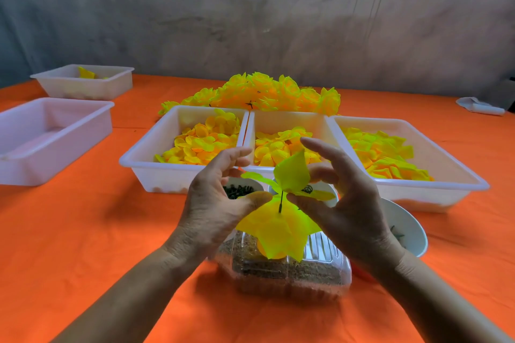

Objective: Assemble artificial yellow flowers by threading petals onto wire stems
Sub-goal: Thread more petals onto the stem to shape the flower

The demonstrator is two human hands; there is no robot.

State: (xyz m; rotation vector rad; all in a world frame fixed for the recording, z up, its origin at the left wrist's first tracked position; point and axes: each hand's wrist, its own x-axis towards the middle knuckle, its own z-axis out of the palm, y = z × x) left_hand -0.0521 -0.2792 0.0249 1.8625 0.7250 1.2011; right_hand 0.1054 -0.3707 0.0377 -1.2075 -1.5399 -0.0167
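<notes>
The wire stem [281, 201] stands near-upright at lower centre of the frame, its tip poking up through a new petal layer [292, 175] and its foot sunk in the stacked petals [278, 231] below. The left hand [220, 203] and right hand [342, 198] flank it equally close, thumb tips pinching that upper layer (which looks ready to slide straight down the stem).

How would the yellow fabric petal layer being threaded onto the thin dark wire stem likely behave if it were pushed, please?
The yellow fabric petal layer looks thin and creased, so probably floppy and very light. On the thin dark wire stem it would likely slide rather than resist. The left hand and right hand use only fingertips, suggesting delicacy.
</notes>
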